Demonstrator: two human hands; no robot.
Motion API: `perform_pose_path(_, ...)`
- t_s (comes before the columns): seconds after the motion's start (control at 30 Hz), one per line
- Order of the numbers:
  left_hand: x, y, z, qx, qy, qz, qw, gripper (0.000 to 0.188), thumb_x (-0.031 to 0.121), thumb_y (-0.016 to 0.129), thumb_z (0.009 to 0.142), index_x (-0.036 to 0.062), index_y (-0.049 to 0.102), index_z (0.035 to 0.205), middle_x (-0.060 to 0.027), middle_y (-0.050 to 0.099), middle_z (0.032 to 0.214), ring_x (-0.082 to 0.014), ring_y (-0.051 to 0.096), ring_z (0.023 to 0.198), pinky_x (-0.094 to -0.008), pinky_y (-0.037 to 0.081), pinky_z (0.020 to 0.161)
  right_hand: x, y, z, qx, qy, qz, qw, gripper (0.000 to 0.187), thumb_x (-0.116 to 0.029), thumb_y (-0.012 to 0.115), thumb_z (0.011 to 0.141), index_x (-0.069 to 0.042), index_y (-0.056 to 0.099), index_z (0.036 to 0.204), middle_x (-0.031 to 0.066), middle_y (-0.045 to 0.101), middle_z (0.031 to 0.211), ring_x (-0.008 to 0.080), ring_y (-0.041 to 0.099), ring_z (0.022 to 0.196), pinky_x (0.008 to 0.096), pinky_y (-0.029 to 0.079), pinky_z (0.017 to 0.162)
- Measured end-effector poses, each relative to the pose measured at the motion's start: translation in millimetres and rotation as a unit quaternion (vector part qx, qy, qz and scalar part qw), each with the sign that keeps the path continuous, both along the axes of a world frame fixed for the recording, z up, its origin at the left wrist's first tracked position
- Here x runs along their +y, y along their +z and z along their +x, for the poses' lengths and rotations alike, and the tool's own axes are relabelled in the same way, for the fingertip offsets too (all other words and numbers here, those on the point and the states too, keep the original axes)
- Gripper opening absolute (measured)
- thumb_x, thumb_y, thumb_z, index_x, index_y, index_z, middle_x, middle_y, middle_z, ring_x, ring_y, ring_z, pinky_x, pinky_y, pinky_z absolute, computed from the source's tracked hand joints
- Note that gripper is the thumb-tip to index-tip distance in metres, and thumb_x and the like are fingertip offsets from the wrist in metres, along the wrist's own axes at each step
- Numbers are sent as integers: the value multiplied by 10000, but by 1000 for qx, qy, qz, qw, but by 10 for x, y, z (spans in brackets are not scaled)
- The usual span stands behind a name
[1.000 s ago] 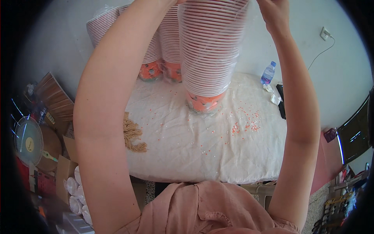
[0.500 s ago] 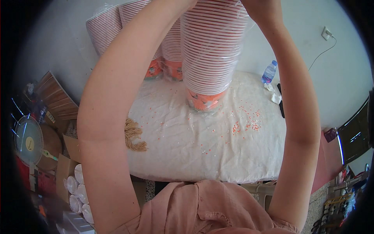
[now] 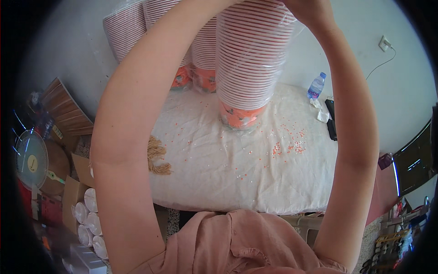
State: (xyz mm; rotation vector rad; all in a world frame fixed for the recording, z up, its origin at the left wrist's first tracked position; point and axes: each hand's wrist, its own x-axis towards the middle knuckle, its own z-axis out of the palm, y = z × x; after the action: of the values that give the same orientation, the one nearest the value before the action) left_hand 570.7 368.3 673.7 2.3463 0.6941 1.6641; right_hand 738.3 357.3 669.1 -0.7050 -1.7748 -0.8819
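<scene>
A tall stack of nested paper cups (image 3: 246, 68), with white rims and an orange printed lowest cup, stands upright in clear plastic on the cloth-covered table (image 3: 205, 192). Both my arms reach up around it. At the upper edge, my right hand (image 3: 311, 11) is beside the top of the stack, close to the plastic; its fingers are hidden. Only the wrist end of my left hand (image 3: 230, 2) shows, on the stack's other side, and its fingers are cut off by the frame. More wrapped cup stacks (image 3: 204, 50) stand behind, by the wall.
Small orange and white bits (image 3: 287, 147) lie scattered over the cloth. Brown tassel cord (image 3: 157, 157) is at the left, a water bottle (image 3: 316, 86) and black object (image 3: 331, 121) at the right. On the floor at left are a fan (image 3: 32, 160) and white rolled packs (image 3: 91, 223).
My view has shifted slightly, and more of the black object by my right arm shows. Both hands stay high by the stack, which remains standing in place.
</scene>
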Motion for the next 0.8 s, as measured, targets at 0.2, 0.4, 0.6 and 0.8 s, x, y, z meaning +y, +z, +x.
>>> perform_pose_path(0.2, 82, 52, -13, 14, 91, 27, 995, 164, 172, 649, 879, 16, 688, 842, -65, 686, 814, -151, 618, 757, -314, 510, 708, 166, -116, 48, 76, 146, -78, 983, 63, -48, 613, 854, 3, 580, 838, 52, 594, 716, 124, 532, 644, 282, 468, 586)
perform_pose_path(0.4, 248, 32, -45, -37, -43, -72, 996, 202, 205, 615, 894, 16, 685, 884, -74, 679, 837, -154, 615, 771, -316, 505, 731, 108, -147, 66, 121, 190, -123, 966, 89, -76, 645, 879, 1, 608, 857, 49, 615, 754, 116, 566, 680, 266, 484, 604)
perform_pose_path(0.6, 35, 9, 22, 20, 14, -29, 999, 193, 205, 601, 915, 29, 678, 894, -63, 663, 821, -147, 604, 771, -319, 505, 733, -169, -33, -9, 66, 5, -75, 995, 158, -107, 701, 850, 20, 607, 844, 106, 645, 776, 169, 601, 658, 298, 496, 590)
perform_pose_path(0.8, 92, 24, -8, -18, 28, -31, 999, 187, 191, 593, 916, 24, 674, 902, -80, 672, 847, -157, 615, 787, -326, 507, 745, -64, -83, 50, 18, 40, -72, 996, 143, -87, 682, 863, 20, 595, 827, 98, 640, 761, 160, 591, 655, 300, 489, 584)
